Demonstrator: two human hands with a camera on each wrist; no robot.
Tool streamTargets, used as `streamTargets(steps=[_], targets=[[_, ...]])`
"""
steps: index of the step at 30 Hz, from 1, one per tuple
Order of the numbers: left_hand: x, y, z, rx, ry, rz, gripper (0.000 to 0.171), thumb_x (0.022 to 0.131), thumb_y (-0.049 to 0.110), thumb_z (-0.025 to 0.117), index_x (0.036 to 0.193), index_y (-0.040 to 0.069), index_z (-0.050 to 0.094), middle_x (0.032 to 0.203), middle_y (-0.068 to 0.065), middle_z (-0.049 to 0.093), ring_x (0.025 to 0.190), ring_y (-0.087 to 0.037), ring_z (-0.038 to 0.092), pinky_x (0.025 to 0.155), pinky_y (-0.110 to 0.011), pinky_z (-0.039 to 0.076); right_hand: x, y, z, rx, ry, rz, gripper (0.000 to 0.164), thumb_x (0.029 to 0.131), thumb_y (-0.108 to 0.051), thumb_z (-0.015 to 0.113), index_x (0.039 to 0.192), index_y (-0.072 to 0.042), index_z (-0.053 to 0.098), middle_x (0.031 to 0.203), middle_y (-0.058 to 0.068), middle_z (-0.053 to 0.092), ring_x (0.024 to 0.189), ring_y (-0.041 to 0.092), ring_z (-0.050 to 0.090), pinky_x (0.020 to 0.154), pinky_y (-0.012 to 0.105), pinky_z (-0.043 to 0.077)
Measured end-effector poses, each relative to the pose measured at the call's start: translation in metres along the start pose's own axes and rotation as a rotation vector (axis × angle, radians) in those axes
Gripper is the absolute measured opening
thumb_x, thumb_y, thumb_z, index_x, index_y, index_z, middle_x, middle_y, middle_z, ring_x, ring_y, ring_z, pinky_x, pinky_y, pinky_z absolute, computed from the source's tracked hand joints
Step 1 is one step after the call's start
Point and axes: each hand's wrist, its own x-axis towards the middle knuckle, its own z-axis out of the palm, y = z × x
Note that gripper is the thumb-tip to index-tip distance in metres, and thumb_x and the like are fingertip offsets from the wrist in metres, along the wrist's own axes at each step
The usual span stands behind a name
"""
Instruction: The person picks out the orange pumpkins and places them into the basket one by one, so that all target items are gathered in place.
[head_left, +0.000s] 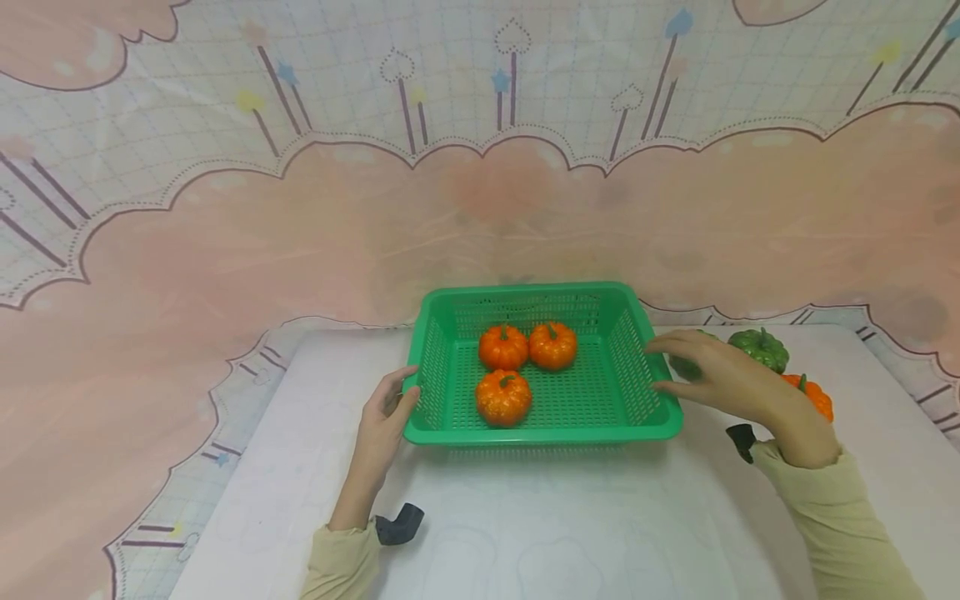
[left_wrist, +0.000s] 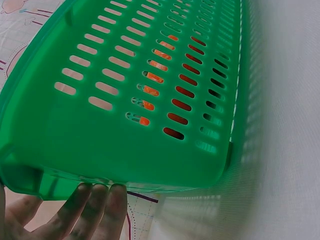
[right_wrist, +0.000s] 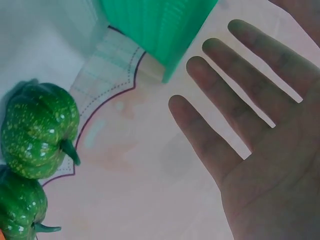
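Observation:
A green plastic basket (head_left: 540, 435) with slotted walls stands on the white table. Inside it lie three small orange pumpkins, one at the back left (head_left: 503, 347), another beside it (head_left: 553, 346) and a third in front (head_left: 503, 398). My left hand (head_left: 380, 423) holds the basket's left end, thumb and forefinger at the rim. Its other fingertips (left_wrist: 118, 192) touch the outer end wall from below the rim. At the opposite end, my right hand (head_left: 712, 371) is held by the rim; its fingers are straight and spread in the right wrist view, apart from the basket (right_wrist: 160, 35).
Right of the basket, one green pumpkin (head_left: 761, 348) and another (right_wrist: 40, 130), partly hidden by my right hand in the head view, lie near an orange pumpkin (head_left: 812, 397). A patterned cloth (head_left: 480, 208) hangs behind the white table (head_left: 525, 525).

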Motion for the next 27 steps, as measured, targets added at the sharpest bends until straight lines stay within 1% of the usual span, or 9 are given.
streamTargets(steps=[4,9,12,16,20,23,27], targets=[[-0.001,0.0,0.0,-0.006,-0.007,0.001,0.041,0.103,0.032,0.055,0.141,0.017,0.051,0.153,-0.016,0.042,0.142,-0.037,0.039,0.114,-0.057,0.034,-0.004,0.005,0.0,0.012,-0.003,0.012,0.046,0.089,-0.028,0.077,0.128,-0.009,0.063,0.13,0.006,0.062,0.118,0.027,0.057,0.094,0.049,0.051],[0.0,0.001,0.0,0.004,-0.005,0.003,0.042,0.103,0.033,0.055,0.141,0.015,0.051,0.152,-0.017,0.043,0.141,-0.037,0.042,0.113,-0.056,0.036,-0.008,0.009,-0.003,0.042,0.002,0.024,0.044,0.091,-0.032,0.074,0.128,-0.011,0.063,0.131,0.005,0.062,0.122,0.028,0.055,0.095,0.05,0.05],[0.0,0.001,0.0,0.003,-0.004,0.004,0.043,0.103,0.032,0.055,0.142,0.014,0.05,0.152,-0.017,0.043,0.14,-0.038,0.043,0.112,-0.057,0.037,-0.011,0.012,-0.004,0.044,0.001,0.034,0.043,0.092,-0.029,0.074,0.128,-0.009,0.062,0.132,0.007,0.061,0.126,0.032,0.053,0.097,0.053,0.048],[0.0,0.001,0.0,0.002,0.001,-0.008,0.041,0.103,0.032,0.055,0.141,0.016,0.051,0.151,-0.015,0.045,0.138,-0.035,0.046,0.111,-0.054,0.04,-0.014,0.017,-0.006,0.019,0.011,0.036,0.045,0.091,-0.027,0.074,0.128,-0.005,0.061,0.132,0.011,0.061,0.127,0.035,0.051,0.099,0.056,0.046],[0.0,0.002,0.0,0.002,0.003,-0.006,0.041,0.103,0.031,0.055,0.141,0.016,0.051,0.151,-0.015,0.045,0.137,-0.035,0.047,0.111,-0.054,0.041,-0.019,0.022,-0.008,0.024,0.014,0.057,0.045,0.092,-0.027,0.074,0.129,-0.005,0.061,0.134,0.014,0.059,0.13,0.038,0.048,0.102,0.061,0.042],[0.0,0.001,0.0,-0.001,0.003,0.0,0.041,0.103,0.03,0.055,0.141,0.015,0.051,0.151,-0.016,0.044,0.138,-0.037,0.045,0.111,-0.055,0.04,-0.023,0.028,-0.008,0.038,0.016,0.07,0.046,0.091,-0.026,0.074,0.13,-0.005,0.061,0.137,0.017,0.057,0.132,0.041,0.045,0.102,0.064,0.04],[0.0,0.0,0.0,-0.006,0.0,0.001,0.04,0.103,0.03,0.055,0.141,0.015,0.051,0.151,-0.016,0.044,0.138,-0.037,0.045,0.111,-0.056,0.039,-0.027,0.037,-0.007,0.018,0.042,0.052,0.045,0.089,-0.022,0.076,0.128,-0.004,0.062,0.133,0.017,0.059,0.13,0.042,0.046,0.099,0.065,0.041]])
